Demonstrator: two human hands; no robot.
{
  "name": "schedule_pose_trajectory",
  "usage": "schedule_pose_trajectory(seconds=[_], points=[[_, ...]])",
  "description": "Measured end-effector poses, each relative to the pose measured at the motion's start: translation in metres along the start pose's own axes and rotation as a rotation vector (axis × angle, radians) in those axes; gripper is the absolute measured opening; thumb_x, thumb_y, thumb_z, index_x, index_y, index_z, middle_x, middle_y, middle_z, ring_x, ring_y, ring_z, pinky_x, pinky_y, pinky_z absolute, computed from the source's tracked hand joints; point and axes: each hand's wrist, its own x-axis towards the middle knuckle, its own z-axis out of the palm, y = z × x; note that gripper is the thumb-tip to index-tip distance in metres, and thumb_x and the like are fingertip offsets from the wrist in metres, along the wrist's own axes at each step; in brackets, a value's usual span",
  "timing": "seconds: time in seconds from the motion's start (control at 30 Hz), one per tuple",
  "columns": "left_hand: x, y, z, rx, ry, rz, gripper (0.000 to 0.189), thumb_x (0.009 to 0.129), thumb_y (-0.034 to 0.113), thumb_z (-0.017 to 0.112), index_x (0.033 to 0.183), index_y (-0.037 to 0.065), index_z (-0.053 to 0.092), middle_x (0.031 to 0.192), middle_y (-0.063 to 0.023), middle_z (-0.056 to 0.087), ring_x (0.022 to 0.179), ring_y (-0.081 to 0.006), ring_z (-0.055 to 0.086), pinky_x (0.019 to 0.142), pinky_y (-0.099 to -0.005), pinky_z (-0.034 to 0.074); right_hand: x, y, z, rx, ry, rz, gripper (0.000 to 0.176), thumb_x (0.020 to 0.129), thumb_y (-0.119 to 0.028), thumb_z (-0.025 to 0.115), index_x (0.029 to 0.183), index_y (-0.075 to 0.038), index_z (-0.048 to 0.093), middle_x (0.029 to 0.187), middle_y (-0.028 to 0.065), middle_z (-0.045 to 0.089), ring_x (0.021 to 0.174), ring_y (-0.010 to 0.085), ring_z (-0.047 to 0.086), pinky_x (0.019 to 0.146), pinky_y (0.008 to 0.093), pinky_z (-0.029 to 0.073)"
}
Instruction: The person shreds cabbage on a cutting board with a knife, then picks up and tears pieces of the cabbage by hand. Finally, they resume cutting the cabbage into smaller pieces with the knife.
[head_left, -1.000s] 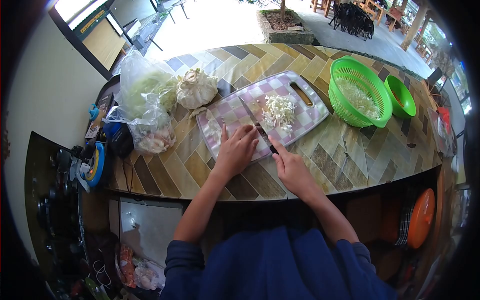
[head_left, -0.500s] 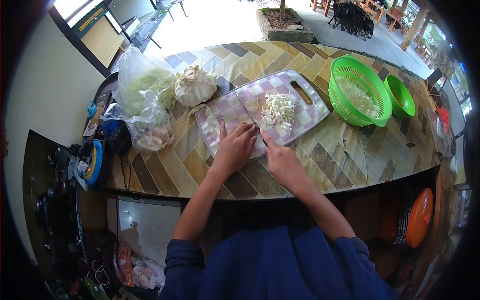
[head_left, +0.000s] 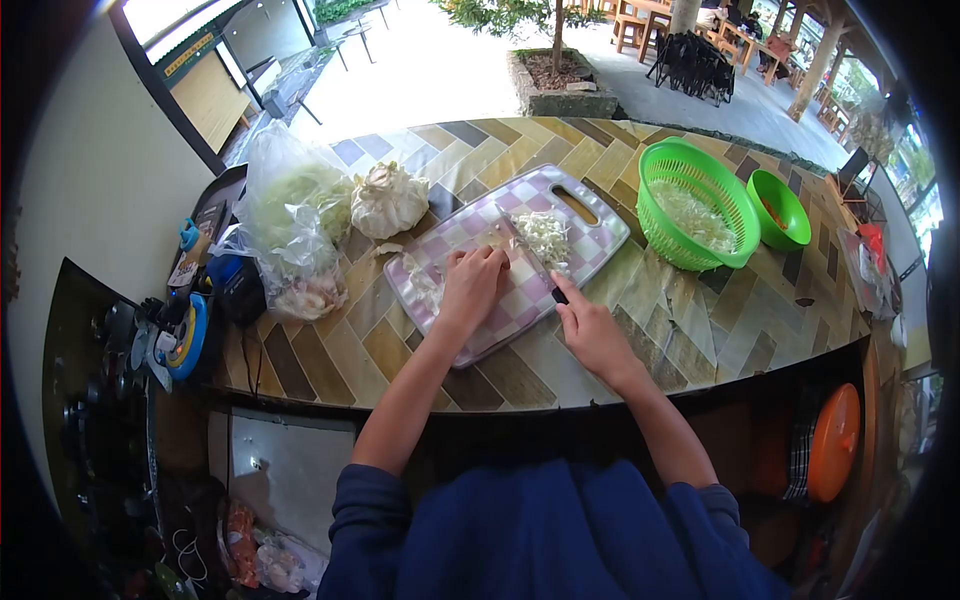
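A pink and white checked cutting board (head_left: 520,305) lies tilted on the table. My right hand (head_left: 592,330) is wrapped round the black handle of a knife (head_left: 532,262), whose blade lies across the board beside a pile of shredded white vegetable (head_left: 545,238). On the board's left part, my left hand (head_left: 478,285) has its fingers curled down; what is under them is too hidden to name. Pale scraps (head_left: 425,282) lie left of it. Behind the board's left end sits a whitish leafy head (head_left: 388,200).
Clear plastic bags of pale vegetables (head_left: 295,225) stand at the left, near a blue round device (head_left: 187,337). At the right are a green colander (head_left: 697,205) with white shreds and a smaller green bowl (head_left: 779,210). An orange lid (head_left: 834,442) shows below the table.
My right hand and the knife have moved away from my left hand, towards the shredded pile. The camera view has shifted, showing more of the area beyond the table.
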Motion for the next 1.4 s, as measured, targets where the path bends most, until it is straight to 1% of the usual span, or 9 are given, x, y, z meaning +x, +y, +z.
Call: schedule_pose_trajectory(seconds=[0.13, 0.23, 0.33, 0.43, 0.77, 0.97, 1.13, 1.27, 1.4], points=[[0.025, 0.005, 0.014, -0.106, -0.035, 0.036, 0.011, 0.086, 0.015, 0.060, 0.093, 0.007, 0.064, 0.090, -0.0092, 0.068, 0.089, -0.0287, 0.065, 0.091, -0.0432, 0.041, 0.017, -0.003, -0.025, 0.418, -0.139, 0.320, 0.041, 0.097, -0.019, 0.050, 0.135, -0.004, 0.048, 0.071, 0.0151, 0.066, 0.064, 0.0332, 0.066, 0.065, 0.0437, 0.051], [0.044, 0.006, 0.018, -0.254, 0.017, 0.003, 0.008, 0.086, 0.012, 0.060, 0.090, 0.006, 0.062, 0.088, -0.0115, 0.069, 0.083, -0.0305, 0.066, 0.080, -0.0436, 0.046, 0.023, -0.005, -0.038, 0.389, -0.064, 0.297, 0.039, 0.095, -0.017, 0.051, 0.133, -0.004, 0.051, 0.070, 0.0154, 0.065, 0.064, 0.0352, 0.065, 0.064, 0.0424, 0.051], [0.055, 0.004, 0.007, -0.452, 0.171, 0.015, 0.008, 0.086, 0.009, 0.062, 0.091, 0.003, 0.062, 0.085, -0.0120, 0.069, 0.076, -0.0287, 0.067, 0.070, -0.0401, 0.051, 0.020, 0.014, -0.042, -0.005, 0.184, -0.186, 0.041, 0.093, -0.017, 0.054, 0.133, -0.007, 0.052, 0.070, 0.0151, 0.062, 0.064, 0.0363, 0.063, 0.062, 0.0425, 0.051], [0.060, 0.008, -0.008, -0.526, 0.286, 0.008, 0.011, 0.084, 0.007, 0.066, 0.091, 0.001, 0.061, 0.082, -0.0116, 0.068, 0.069, -0.0253, 0.066, 0.063, -0.0369, 0.052, 0.014, 0.021, -0.046, -0.231, 0.237, -0.298, 0.043, 0.091, -0.019, 0.057, 0.133, -0.011, 0.053, 0.079, 0.0156, 0.062, 0.071, 0.0375, 0.063, 0.064, 0.0438, 0.052], [0.068, 0.008, -0.006, -0.254, -0.052, -0.026, 0.024, 0.078, 0.025, 0.075, 0.092, 0.008, 0.065, 0.093, -0.0034, 0.066, 0.084, -0.0221, 0.064, 0.082, -0.0393, 0.039, 0.007, 0.010, -0.042, -0.558, 0.097, -0.212, 0.042, 0.090, -0.021, 0.059, 0.132, -0.014, 0.054, 0.089, 0.0120, 0.060, 0.070, 0.0336, 0.065, 0.062, 0.0433, 0.055], [0.092, -0.005, 0.001, -0.200, 0.071, -0.152, 0.026, 0.079, 0.027, 0.074, 0.094, 0.008, 0.065, 0.096, -0.0053, 0.065, 0.093, -0.0230, 0.062, 0.083, -0.0410, 0.038, 0.005, 0.014, -0.042, -0.613, 0.116, -0.236, 0.041, 0.090, -0.020, 0.058, 0.130, -0.014, 0.056, 0.086, 0.0110, 0.059, 0.067, 0.0316, 0.066, 0.060, 0.0418, 0.056], [0.089, 0.013, -0.005, -0.203, -0.254, 0.010, 0.079, 0.066, 0.065, 0.076, 0.119, 0.011, 0.055, 0.119, -0.0103, 0.056, 0.119, -0.0281, 0.051, 0.098, -0.0490, 0.031, 0.007, 0.019, -0.046, -0.645, 0.113, -0.246, 0.041, 0.090, -0.018, 0.056, 0.131, -0.014, 0.056, 0.085, 0.0105, 0.059, 0.066, 0.0285, 0.066, 0.057, 0.0388, 0.056], [0.088, 0.014, 0.005, -0.200, -0.272, 0.006, 0.083, 0.061, 0.064, 0.079, 0.119, 0.010, 0.055, 0.119, -0.0110, 0.055, 0.120, -0.0300, 0.049, 0.098, -0.0479, 0.030, 0.012, 0.021, -0.044, -0.681, 0.081, -0.266, 0.044, 0.089, -0.014, 0.054, 0.132, -0.014, 0.055, 0.085, 0.0107, 0.060, 0.067, 0.0270, 0.067, 0.058, 0.0374, 0.056], [0.094, 0.000, 0.012, -0.136, -0.204, -0.054, 0.066, 0.069, 0.052, 0.079, 0.115, 0.010, 0.057, 0.114, -0.0086, 0.057, 0.117, -0.0264, 0.051, 0.094, -0.0455, 0.032, 0.013, 0.019, -0.041, -0.665, 0.062, -0.295, 0.046, 0.088, -0.012, 0.054, 0.133, -0.014, 0.055, 0.086, 0.0110, 0.060, 0.068, 0.0265, 0.068, 0.059, 0.0370, 0.056]])
